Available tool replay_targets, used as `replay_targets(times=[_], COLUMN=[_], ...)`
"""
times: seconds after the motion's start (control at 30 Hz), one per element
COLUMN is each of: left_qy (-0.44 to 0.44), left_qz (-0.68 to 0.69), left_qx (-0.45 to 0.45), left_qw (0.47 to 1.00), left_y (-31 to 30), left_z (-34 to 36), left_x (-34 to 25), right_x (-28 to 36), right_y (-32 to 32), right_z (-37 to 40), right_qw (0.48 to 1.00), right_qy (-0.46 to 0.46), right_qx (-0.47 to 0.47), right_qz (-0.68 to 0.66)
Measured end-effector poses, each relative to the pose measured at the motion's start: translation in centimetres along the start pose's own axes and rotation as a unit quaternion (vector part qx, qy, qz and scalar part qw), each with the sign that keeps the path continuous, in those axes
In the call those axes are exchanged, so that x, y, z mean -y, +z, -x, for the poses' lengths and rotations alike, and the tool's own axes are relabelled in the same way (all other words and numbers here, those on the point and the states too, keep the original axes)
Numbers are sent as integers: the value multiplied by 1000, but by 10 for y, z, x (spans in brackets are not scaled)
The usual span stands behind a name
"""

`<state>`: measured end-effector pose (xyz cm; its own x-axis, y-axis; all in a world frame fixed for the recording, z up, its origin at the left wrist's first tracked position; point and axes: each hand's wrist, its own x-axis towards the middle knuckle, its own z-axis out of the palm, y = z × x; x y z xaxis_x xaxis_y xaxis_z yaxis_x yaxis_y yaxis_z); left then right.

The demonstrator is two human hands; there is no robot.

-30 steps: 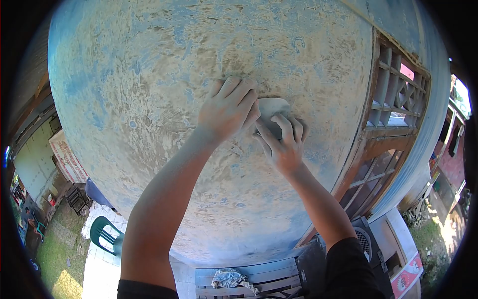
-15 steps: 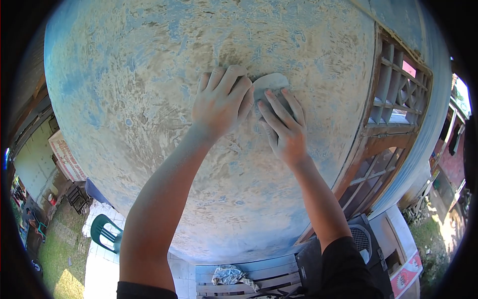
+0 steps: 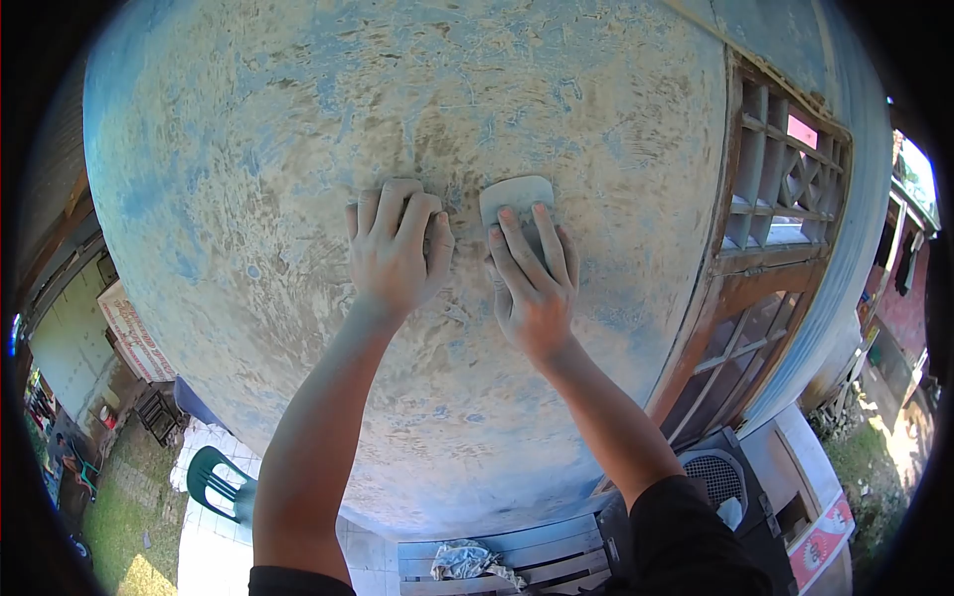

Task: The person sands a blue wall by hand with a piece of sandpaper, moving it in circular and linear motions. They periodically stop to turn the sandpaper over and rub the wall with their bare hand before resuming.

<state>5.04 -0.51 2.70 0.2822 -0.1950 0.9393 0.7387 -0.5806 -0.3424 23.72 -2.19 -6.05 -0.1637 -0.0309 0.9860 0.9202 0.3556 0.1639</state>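
Note:
A patchy blue and beige wall [image 3: 477, 397], its paint worn and scuffed, curves across the view in front of me. My right hand [image 3: 535, 288] presses a pale grey piece of sandpaper [image 3: 519, 192] against it with the fingers laid over the lower part. To its left, my left hand [image 3: 397, 248] rests on the wall with fingers bent and knuckles raised. Something dark shows beside its fingers, but what lies beneath them is hidden. Pale dust coats both hands and the forearms.
At right is a wooden-framed door with a lattice window [image 3: 785, 189]. Below stand a slatted bench [image 3: 556, 556] with a crumpled cloth [image 3: 465, 559] and a dark speaker-like box [image 3: 720, 477]. A green plastic chair [image 3: 214, 482] is at lower left; a person sits far left.
Both hands have slid down and to the left across the wall. The sandpaper has moved along under my right hand.

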Motion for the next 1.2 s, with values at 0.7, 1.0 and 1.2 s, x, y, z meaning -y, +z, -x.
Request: replay_targets(times=[0.7, 1.0, 1.2], left_qy=[96, 96, 95], left_qz=[51, 4, -28], left_qx=[72, 62, 80], left_qw=[992, 993, 992], left_y=[-27, -25, -23], left_z=[34, 39, 41], left_x=[35, 26, 26], right_x=[16, 27, 19], right_y=[13, 10, 2], right_z=[19, 10, 20], right_qw=[993, 989, 985], right_qy=[58, 90, 93], right_qx=[-83, -93, -93], right_qz=[59, 73, 111])
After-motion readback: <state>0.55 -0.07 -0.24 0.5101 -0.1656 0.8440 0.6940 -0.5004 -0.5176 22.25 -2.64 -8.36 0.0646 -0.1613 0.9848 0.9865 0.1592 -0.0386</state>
